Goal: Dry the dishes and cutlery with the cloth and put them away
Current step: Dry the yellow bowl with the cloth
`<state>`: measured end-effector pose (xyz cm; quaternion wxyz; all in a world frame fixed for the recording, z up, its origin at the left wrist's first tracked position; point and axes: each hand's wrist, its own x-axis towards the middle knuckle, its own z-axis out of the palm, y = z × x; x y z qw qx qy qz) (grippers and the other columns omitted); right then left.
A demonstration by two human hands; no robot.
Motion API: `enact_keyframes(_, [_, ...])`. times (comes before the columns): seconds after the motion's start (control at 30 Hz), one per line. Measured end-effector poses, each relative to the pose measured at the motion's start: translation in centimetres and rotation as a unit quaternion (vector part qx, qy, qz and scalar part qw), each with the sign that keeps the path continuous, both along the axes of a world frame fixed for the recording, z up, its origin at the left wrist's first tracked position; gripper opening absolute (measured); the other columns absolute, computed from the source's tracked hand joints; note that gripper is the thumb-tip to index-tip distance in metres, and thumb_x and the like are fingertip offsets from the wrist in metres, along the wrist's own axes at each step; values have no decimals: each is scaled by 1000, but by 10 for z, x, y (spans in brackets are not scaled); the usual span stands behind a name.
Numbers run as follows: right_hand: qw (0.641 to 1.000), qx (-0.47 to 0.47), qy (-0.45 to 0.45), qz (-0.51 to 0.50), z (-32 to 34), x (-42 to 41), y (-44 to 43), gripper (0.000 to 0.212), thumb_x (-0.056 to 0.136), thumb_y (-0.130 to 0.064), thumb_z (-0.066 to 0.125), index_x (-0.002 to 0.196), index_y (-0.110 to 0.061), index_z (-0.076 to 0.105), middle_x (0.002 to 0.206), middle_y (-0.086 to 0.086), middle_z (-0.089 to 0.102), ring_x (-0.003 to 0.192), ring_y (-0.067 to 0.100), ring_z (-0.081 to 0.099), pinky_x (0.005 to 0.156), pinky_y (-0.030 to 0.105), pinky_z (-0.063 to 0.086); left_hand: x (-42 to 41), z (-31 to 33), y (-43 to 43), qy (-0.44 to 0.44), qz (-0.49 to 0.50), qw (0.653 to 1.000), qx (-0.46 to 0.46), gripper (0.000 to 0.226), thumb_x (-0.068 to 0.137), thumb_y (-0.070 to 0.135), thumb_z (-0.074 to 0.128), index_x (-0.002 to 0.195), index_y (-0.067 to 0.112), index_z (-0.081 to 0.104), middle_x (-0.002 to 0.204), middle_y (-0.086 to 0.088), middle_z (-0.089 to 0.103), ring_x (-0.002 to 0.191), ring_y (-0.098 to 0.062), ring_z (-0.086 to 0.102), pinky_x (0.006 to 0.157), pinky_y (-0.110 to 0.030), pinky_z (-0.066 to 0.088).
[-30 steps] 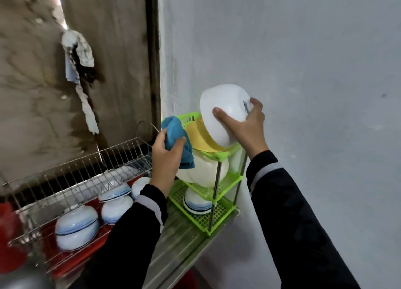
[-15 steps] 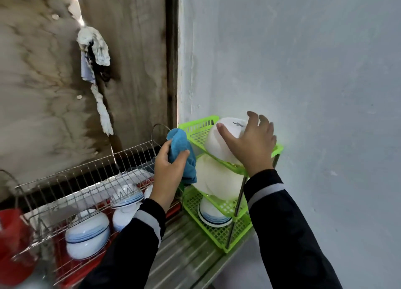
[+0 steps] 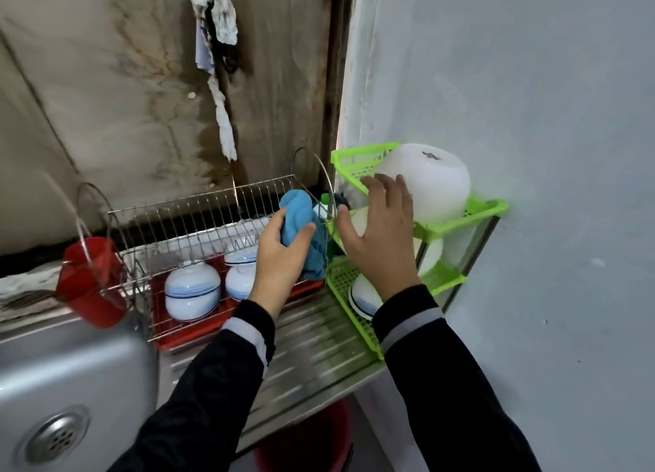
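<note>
The cloth (image 3: pixel 300 228) is blue, the tiered shelf (image 3: pixel 475 211) bright green with a lattice pattern, the upturned bowl (image 3: pixel 434 184) plain white, the small bowls (image 3: pixel 191 290) white with blue bands, the cup (image 3: pixel 93 283) and tray (image 3: pixel 166 338) red, the sleeves (image 3: pixel 219 383) black with grey cuff stripes.

Domestic kitchen, wash-up corner. Steel sink (image 3: pixel 71 372) with ribbed drainboard (image 3: pixel 312 344) to its right. Wire dish rack (image 3: pixel 198 216) holds bowls (image 3: pixel 191 290) right of the sink. Green plastic shelf (image 3: pixel 354 159) stands farther right. Stained wall (image 3: pixel 124 117) behind the sink.

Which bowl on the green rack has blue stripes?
The bowl on the rack's bottom tier, beside the right sleeve; those on the tiers above are plain white.
</note>
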<state>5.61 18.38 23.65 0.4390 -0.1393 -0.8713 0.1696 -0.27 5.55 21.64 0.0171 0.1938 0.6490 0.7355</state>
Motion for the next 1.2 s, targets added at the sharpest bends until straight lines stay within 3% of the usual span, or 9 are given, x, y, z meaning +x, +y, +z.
enact_keyframes(0.17, [998, -5, -29, 64, -33, 22, -19, 50, 90, -36, 52, 129, -6, 54, 133, 16, 54, 136, 41, 38, 117, 52, 27, 31, -19, -30, -9, 39, 999, -9, 28, 96, 14, 60, 125, 16, 58, 111, 5, 67, 92, 1, 65, 75, -15, 51])
enact_keyframes(0.43, [970, -59, -165, 171, -98, 46, -69, 64, 92, -50, 38, 139, -9, 49, 142, 12, 49, 142, 40, 32, 116, 54, 27, 84, -56, -106, -69, 148, 987, -5, 21, 96, 10, 59, 107, 28, 62, 96, 13, 69, 84, 2, 66, 68, -13, 50])
enact_keyframes(0.57, [951, -53, -201, 229, -115, 48, -109, 58, 95, -44, 47, 141, -9, 47, 143, 11, 50, 141, 37, 34, 116, 52, 28, 105, -66, -145, -84, 199, 976, -7, 22, 96, 11, 60, 105, 31, 60, 97, 12, 69, 82, 6, 65, 69, -14, 51])
enact_keyframes(0.77, [906, -36, -250, 339, -129, 45, -189, 57, 99, -40, 52, 148, -13, 39, 152, 8, 42, 147, 34, 24, 121, 51, 20, 138, -90, -234, -115, 298, 948, -5, 20, 97, 14, 59, 116, 15, 61, 104, 0, 69, 88, -2, 67, 69, -16, 52])
enact_keyframes(0.9, [885, -14, -270, 379, -131, 44, -243, 60, 99, -44, 48, 151, -17, 34, 156, 4, 35, 150, 30, 18, 123, 49, 16, 151, -102, -288, -125, 365, 923, 7, 14, 95, 17, 64, 106, 25, 63, 101, 0, 69, 90, -7, 67, 75, -26, 54])
enact_keyframes(1.0, [869, 3, -279, 408, -133, 44, -296, 60, 98, -44, 49, 150, -17, 35, 156, 3, 36, 149, 29, 19, 123, 48, 16, 165, -102, -334, -104, 401, 910, -4, 18, 96, 10, 60, 111, 20, 60, 99, 4, 67, 82, 3, 65, 68, -15, 50])
enact_keyframes(1.1, [859, 7, -279, 430, -138, 46, -351, 59, 97, -44, 50, 148, -17, 37, 154, 4, 39, 147, 29, 25, 120, 51, 22, 179, -103, -383, -89, 416, 904, -33, 24, 96, 10, 59, 116, 24, 57, 104, 2, 66, 88, -7, 66, 72, -21, 53])
enact_keyframes(1.2, [845, -1, -280, 455, -145, 59, -412, 56, 98, -40, 52, 146, -14, 41, 150, 6, 43, 144, 28, 30, 122, 44, 21, 196, -107, -444, -88, 430, 897, -49, 27, 96, 6, 58, 122, 14, 56, 104, -1, 64, 89, -10, 65, 72, -20, 54])
